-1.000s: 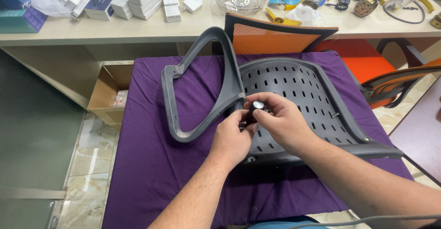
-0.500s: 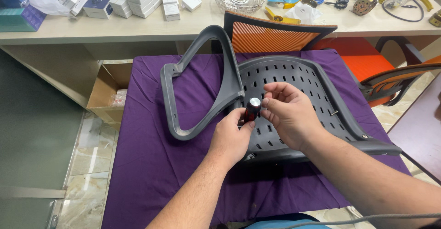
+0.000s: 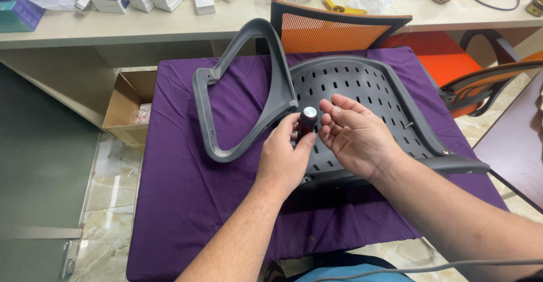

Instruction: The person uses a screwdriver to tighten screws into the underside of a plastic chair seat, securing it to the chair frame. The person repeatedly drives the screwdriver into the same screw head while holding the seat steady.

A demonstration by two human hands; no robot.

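A grey plastic chair seat point(image 3: 362, 89) with slots lies upside down on a purple cloth point(image 3: 181, 191). A grey loop-shaped armrest point(image 3: 249, 89) stands against its left edge. My left hand point(image 3: 285, 157) grips a short dark red screwdriver handle point(image 3: 307, 121) with a silver cap, held upright where armrest and seat meet. My right hand point(image 3: 353, 135) hovers just to the right of the handle, palm up, fingers spread, holding nothing. A small screw point(image 3: 408, 125) sticks up from the seat further right.
An orange mesh chair back point(image 3: 334, 30) stands behind the seat, with orange chair parts point(image 3: 481, 84) at the right. The beige bench point(image 3: 169, 24) behind carries white boxes, a wire basket and tools. An open cardboard box point(image 3: 127, 109) sits on the tiled floor at left.
My right hand has let go of the screwdriver handle and opened, palm up. My left hand keeps hold of the handle at the same spot.
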